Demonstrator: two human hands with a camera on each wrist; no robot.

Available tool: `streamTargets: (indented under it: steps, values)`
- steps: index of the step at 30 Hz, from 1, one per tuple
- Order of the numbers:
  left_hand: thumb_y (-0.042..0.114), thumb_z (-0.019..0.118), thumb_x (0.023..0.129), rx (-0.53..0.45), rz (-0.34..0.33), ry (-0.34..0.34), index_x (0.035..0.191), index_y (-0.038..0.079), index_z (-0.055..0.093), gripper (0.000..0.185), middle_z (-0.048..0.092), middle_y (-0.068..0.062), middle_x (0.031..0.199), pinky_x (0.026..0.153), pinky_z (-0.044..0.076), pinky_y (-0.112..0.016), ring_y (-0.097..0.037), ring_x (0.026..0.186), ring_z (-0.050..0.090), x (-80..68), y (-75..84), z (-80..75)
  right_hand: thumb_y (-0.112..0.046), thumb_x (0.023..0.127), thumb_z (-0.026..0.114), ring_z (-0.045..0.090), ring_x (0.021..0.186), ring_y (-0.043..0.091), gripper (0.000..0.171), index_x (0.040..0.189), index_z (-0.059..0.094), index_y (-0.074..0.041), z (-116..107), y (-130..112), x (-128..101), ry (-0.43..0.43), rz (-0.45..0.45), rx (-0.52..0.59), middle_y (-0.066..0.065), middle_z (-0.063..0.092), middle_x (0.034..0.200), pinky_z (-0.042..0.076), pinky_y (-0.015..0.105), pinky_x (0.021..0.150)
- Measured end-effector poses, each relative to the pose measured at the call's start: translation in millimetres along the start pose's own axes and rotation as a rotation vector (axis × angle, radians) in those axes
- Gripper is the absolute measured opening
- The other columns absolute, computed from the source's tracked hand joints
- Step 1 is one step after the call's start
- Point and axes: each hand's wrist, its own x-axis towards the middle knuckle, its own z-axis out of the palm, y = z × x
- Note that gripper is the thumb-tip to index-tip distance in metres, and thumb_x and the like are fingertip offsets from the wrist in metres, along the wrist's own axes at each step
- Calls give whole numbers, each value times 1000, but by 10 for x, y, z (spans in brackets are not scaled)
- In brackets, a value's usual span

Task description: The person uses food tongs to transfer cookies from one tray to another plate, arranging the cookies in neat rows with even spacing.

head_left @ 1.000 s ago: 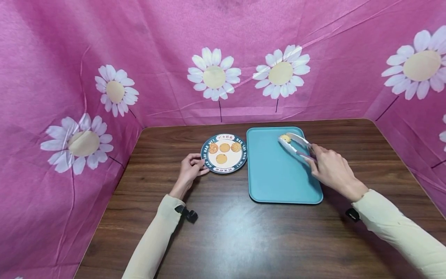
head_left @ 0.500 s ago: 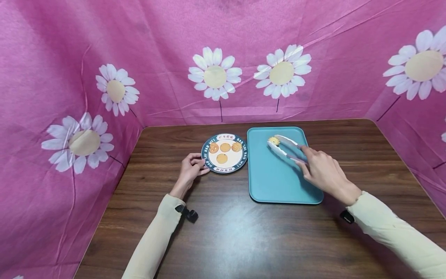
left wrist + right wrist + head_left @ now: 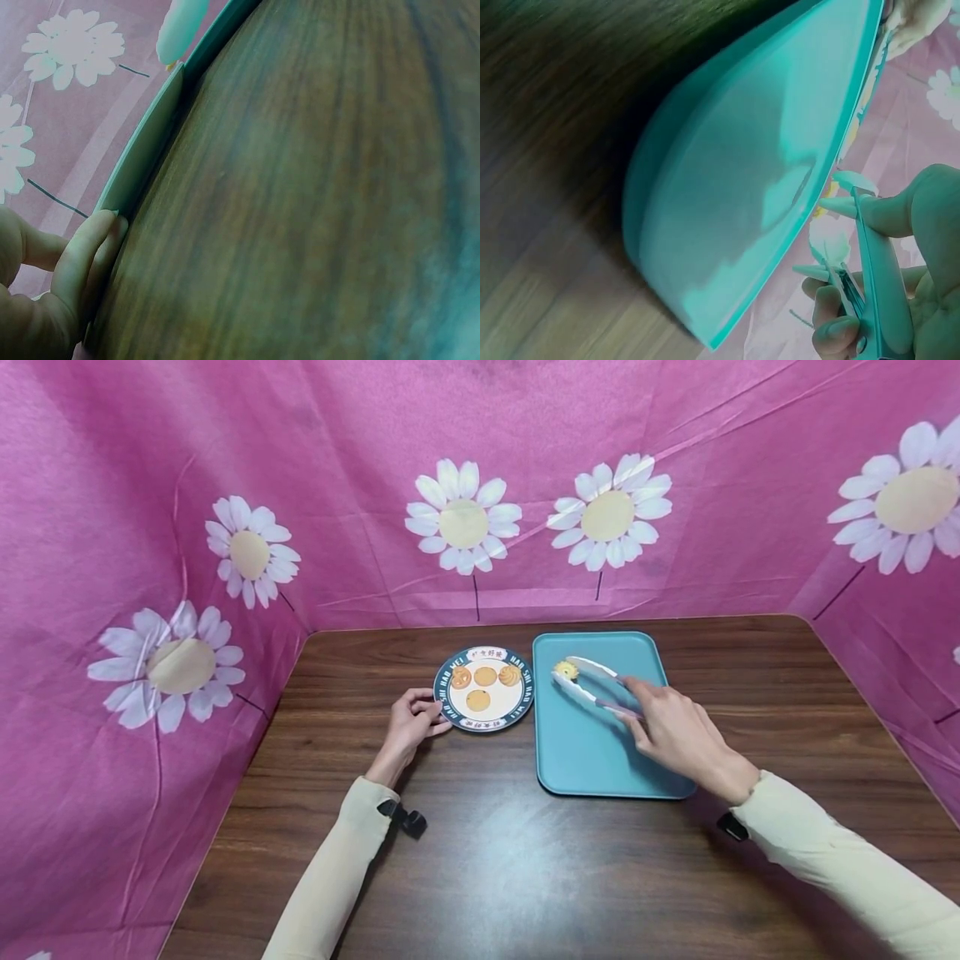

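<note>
My left hand [image 3: 408, 725] pinches the left rim of a round plate [image 3: 504, 700] with a blue lettered border. Several round golden cookies [image 3: 478, 700] are on its white middle. In the left wrist view, the fingers [image 3: 81, 259] meet the plate's edge. My right hand [image 3: 684, 732] grips white-tipped tongs [image 3: 576, 690] over the upper left of a teal tray [image 3: 592, 760]. Between the tong tips is a small yellow scalloped cookie [image 3: 566, 671]; whether it touches the tray I cannot tell. In the right wrist view, thumb and fingers lie on opposite sides of the tongs [image 3: 881, 285].
The tray stands close to the plate's right side on a dark wooden table [image 3: 480, 860]. Behind and beside the table hangs a pink cloth [image 3: 360, 468] with large white daisies. A black strap device [image 3: 402, 818] sits on the left wrist.
My right hand, the tongs and the yellow cookie have moved left across the tray, toward the plate, and slightly nearer. The left hand and plate have stayed in place.
</note>
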Motion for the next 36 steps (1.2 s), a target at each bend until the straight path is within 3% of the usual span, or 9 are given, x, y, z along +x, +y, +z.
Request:
streamTargets:
  steps: [8,15,24,36]
  values:
    - [-9,57,100,2,-4,4,135,-8,49,36,61,-6,91,68,69,-23,-10,68,70,8,1,1,-27,97,72,68,80,29,53,141,56,-1,33,-94,30,-14,-36,17,22,73,109,61,55,57]
    - [-8,57,100,2,-10,5,135,-8,49,36,61,-6,91,68,69,-23,-10,68,70,10,-1,1,-26,98,71,73,98,37,55,143,54,0,48,-187,49,-53,-57,24,24,72,121,65,59,68]
    - [-8,58,100,-1,-3,4,134,-8,49,35,62,-5,90,67,69,-23,-11,68,71,24,-25,-10,-28,98,71,73,103,39,57,145,54,-2,78,-308,72,-102,-77,30,23,71,127,66,59,77]
    - [-9,56,100,-12,-3,4,134,-8,49,35,60,-4,88,66,69,-23,-10,67,70,14,-19,-6,-30,97,73,71,90,34,58,145,55,-4,53,-392,147,-136,-111,9,17,73,121,64,51,61]
